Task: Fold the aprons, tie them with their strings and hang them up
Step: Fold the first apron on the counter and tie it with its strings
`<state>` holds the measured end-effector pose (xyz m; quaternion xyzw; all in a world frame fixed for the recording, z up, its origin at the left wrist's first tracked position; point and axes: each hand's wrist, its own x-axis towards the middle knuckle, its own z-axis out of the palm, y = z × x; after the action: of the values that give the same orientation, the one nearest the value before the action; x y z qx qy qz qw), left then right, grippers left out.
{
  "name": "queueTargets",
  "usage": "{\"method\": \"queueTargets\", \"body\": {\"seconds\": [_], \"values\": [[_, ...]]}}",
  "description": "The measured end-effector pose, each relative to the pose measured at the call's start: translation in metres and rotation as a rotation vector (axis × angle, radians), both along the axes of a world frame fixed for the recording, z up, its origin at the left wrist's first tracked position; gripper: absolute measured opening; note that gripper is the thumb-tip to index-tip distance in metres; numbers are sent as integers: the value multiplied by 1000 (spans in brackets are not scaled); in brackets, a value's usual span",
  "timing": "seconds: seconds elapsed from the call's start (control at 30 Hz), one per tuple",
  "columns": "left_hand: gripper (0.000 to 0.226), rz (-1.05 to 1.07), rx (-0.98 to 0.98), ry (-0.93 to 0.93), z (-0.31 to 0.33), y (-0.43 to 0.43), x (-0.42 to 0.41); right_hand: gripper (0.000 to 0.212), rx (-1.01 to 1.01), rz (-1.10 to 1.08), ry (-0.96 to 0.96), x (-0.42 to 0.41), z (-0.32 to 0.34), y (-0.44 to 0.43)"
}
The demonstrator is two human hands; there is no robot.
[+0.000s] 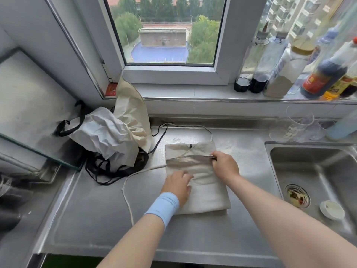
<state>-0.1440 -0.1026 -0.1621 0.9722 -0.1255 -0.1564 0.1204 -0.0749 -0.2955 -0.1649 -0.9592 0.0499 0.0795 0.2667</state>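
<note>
A beige apron (204,192) lies folded into a rectangle on the steel counter (96,219). My left hand (178,185), with a blue wristband, presses flat on its left half. At the fold's right edge my right hand (225,164) pinches a string (190,156) stretched straight across the fabric. Another beige string (126,192) trails off the apron's left side toward me. A thin strap loops behind the apron toward the wall. A heap of unfolded aprons (114,136), white and beige with black straps, sits at the back left.
A steel sink (313,171) with a drain and a small white lid is at the right. Bottles (286,60) line the windowsill, and clear glassware (297,124) stands behind the sink. A glass-topped stove edge (29,120) borders the left.
</note>
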Motion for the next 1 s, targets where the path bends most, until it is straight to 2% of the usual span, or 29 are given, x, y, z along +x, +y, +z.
{"method": "queueTargets", "body": {"seconds": [0.13,0.17,0.27,0.33,0.43,0.53,0.63,0.77,0.9,1.0], "values": [[63,-65,161,193,-33,6,1,21,152,-4,-17,8,-23,1],[65,-62,181,199,-39,8,2,26,131,13,-57,6,-26,1],[67,-58,214,151,-50,12,8,53,-139,218,-280,-7,-34,2],[69,-26,225,131,-54,12,11,59,-193,395,-357,-24,-40,7],[70,-7,239,103,-59,12,9,59,-245,595,-220,-48,-59,10],[69,-33,173,-2,-58,21,1,66,-304,653,-98,-65,-77,3],[69,-152,161,20,-61,32,-14,73,-311,667,-83,-77,-79,-4],[80,-143,137,57,-66,35,-29,87,-309,782,-64,-88,-67,-10],[71,-190,190,15,-53,28,-33,100,-350,860,-9,-92,-54,-16],[63,-250,140,-58,-41,20,-38,99,-440,930,9,-89,-43,-18]]}}
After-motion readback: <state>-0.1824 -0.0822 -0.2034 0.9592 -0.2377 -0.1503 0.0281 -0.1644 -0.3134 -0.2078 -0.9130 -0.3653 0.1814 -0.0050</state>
